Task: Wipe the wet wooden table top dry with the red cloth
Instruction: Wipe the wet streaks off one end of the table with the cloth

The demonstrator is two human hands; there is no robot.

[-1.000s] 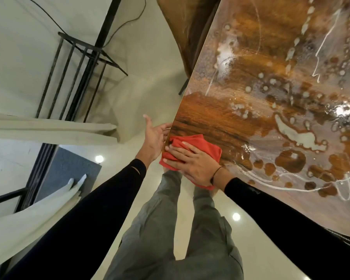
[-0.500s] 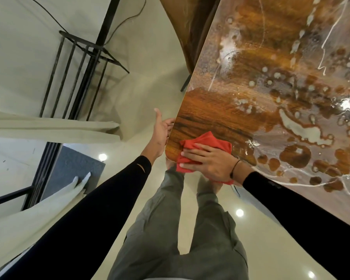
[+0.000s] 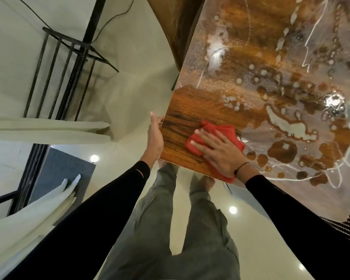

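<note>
- While the right hand [image 3: 218, 152] is pressing flat with straight, spread fingers, the red cloth [image 3: 214, 136] is lying bunched and creased beneath it, near the table top's [image 3: 251, 98] near left corner.
- The left hand [image 3: 155, 138] is resting against the table edge, fingers straight, grasping nothing.
- Puddles and beads of water [image 3: 287, 128] are glistening across the wood beyond the cloth.

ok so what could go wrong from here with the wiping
The red cloth is small next to the puddles covering most of the table top; it may saturate and just smear water. The right hand works close to the near edge, so water could be pushed off onto the glossy floor by the feet.
</note>
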